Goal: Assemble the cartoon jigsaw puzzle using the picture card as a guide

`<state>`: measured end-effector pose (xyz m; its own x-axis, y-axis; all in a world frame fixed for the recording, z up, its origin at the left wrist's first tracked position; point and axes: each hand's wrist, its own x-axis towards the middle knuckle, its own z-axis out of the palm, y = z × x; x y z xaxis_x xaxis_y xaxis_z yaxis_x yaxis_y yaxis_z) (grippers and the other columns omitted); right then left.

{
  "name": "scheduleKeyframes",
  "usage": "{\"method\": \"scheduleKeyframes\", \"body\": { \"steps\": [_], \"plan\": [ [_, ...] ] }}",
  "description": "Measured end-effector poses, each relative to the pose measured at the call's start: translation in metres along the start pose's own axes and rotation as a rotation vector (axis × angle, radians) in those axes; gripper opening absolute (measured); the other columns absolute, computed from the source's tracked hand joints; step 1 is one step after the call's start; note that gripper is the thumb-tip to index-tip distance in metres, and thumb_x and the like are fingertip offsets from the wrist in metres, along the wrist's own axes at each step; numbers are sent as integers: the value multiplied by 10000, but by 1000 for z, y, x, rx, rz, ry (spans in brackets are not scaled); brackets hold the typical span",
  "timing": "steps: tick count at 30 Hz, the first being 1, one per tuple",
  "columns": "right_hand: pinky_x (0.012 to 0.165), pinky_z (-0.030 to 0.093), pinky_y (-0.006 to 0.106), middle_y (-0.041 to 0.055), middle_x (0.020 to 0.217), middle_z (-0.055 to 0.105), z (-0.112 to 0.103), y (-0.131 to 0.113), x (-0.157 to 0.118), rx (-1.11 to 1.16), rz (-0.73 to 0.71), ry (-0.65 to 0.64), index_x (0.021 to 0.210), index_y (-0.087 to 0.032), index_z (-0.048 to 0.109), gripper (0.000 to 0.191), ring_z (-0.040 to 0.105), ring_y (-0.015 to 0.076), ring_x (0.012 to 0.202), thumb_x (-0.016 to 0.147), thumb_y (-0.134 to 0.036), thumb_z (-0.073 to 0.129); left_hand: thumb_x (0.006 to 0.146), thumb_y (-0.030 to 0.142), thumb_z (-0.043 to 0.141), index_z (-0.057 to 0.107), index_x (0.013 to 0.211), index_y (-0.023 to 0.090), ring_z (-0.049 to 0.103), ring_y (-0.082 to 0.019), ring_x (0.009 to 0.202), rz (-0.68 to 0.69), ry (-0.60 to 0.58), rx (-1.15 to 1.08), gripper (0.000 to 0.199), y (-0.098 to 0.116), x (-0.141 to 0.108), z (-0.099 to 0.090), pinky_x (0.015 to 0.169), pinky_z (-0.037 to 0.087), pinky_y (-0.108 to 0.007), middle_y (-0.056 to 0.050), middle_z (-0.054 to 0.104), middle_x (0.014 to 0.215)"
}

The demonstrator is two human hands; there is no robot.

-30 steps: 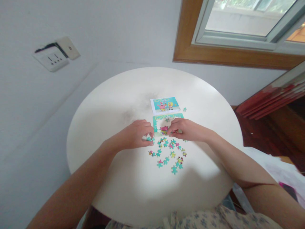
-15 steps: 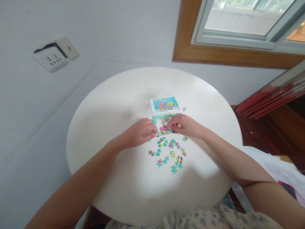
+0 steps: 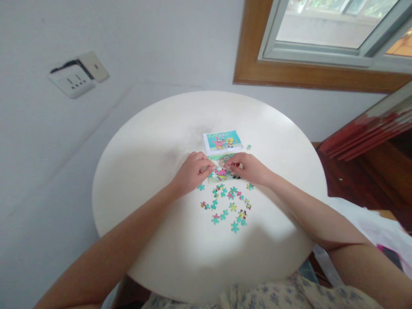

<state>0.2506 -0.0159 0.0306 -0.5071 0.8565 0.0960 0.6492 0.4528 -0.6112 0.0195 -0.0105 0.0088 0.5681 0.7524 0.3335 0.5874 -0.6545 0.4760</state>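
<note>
Status: the puzzle point(image 3: 221, 174) is partly assembled. It lies flat near the middle of the counter point(image 3: 273, 128), just on the near-edge side of the reference card point(image 3: 222, 141).

Done: a strip along the puzzle's far side is in place, and a pink section is joined at its near side. My hands hide much of the left and right sides, so I cannot confirm that the border is complete.

Left: a pale gap shows between my hands. Loose pieces point(image 3: 232, 207), roughly twenty, lie scattered between the puzzle and the counter's near edge. A lone piece point(image 3: 249, 147) lies toward the right edge, just beside the card. I judge the work past halfway at most.

Fingers: my left hand point(image 3: 190, 172) has its fingertips drawn together at the puzzle's left side; my right hand point(image 3: 252, 168) bends over its right part. I cannot tell whether either grips a piece.
</note>
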Motion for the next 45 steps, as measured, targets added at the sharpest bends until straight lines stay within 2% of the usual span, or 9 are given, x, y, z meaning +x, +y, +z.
{"method": "scheduleKeyframes", "body": {
  "steps": [5,11,22,39,42,45],
  "plan": [
    [711,447,251,47,873,710,0,1,0,6,-13,0,928,-169,742,246,589,145,738,820,-79,540,875,272,602,694,891,197,538,-191,878,-44,74,-4,119,-2,0,3,849,392,-350,-34,579,867],
    [705,446,250,44,865,709,1,2,1,1,-2,13,934,-175,742,239,590,146,734,824,-98,544,872,270,619,696,908,196,518,-197,897,-47,116,47,113,-4,5,8,864,392,-357,-35,560,886],
    [703,429,247,46,853,699,-6,1,0,-22,12,41,918,-175,740,235,581,138,731,834,-105,532,894,320,581,734,923,199,472,-237,964,-24,64,163,198,-7,13,13,902,387,-403,-72,539,962],
    [707,435,253,42,856,702,-6,3,1,-3,2,49,921,-178,739,247,581,136,738,835,-126,514,881,301,592,734,918,224,468,-241,976,-45,43,172,167,-6,12,11,915,382,-408,-69,540,971],
    [701,436,254,42,838,693,-12,3,0,-17,6,5,947,-170,735,242,569,132,721,837,-142,522,884,312,582,720,916,209,480,-229,971,-38,61,122,175,-6,11,7,913,381,-388,-65,542,962],
    [696,443,243,37,859,687,-25,2,-5,14,-62,-178,981,-177,732,234,573,122,722,831,-155,553,882,320,573,703,901,199,500,-209,935,13,5,52,179,-4,7,-5,893,384,-362,-56,555,933]
  ]
}}
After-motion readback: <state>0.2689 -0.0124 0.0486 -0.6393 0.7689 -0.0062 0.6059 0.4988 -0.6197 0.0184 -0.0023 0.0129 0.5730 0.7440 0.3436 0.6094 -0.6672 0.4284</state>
